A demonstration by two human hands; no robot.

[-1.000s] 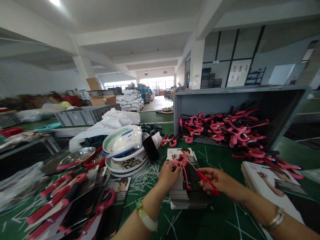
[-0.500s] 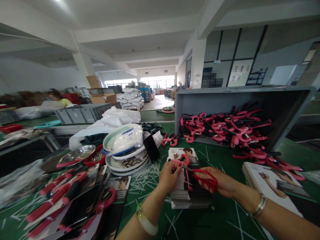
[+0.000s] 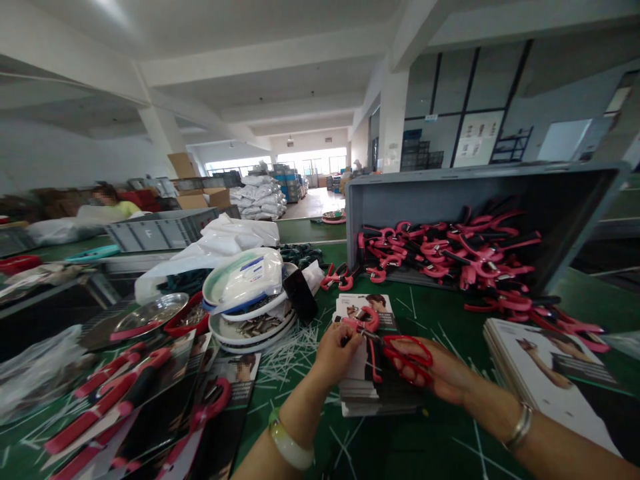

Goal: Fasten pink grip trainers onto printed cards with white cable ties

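Observation:
My right hand [image 3: 443, 370] grips red-handled scissors [image 3: 411, 343], with fingers in the loops. Their metal blades point left, toward my left hand [image 3: 336, 352]. That hand is closed in a pinch at a pink-and-black pliers-like tool [image 3: 370, 319]; what sits between the fingertips is hidden. Under the tool lies a stack of printed cards [image 3: 359, 390], and one of the tool's pink handles runs down over the top card. The scissor tips meet the tool near my left fingertips, where I cannot make out details.
A grey crate [image 3: 480, 175] lies on its side, spilling similar tools. At right is another card stack [image 3: 550, 393]. Carded tools [image 3: 135, 393] lie at left. Stacked basins [image 3: 250, 337], a dark phone [image 3: 300, 297] and scattered white ties [image 3: 290, 350] sit centre-left. A person works far left.
The red scissor handles have spread a little wider in my right hand. My left hand keeps its pinch in nearly the same place.

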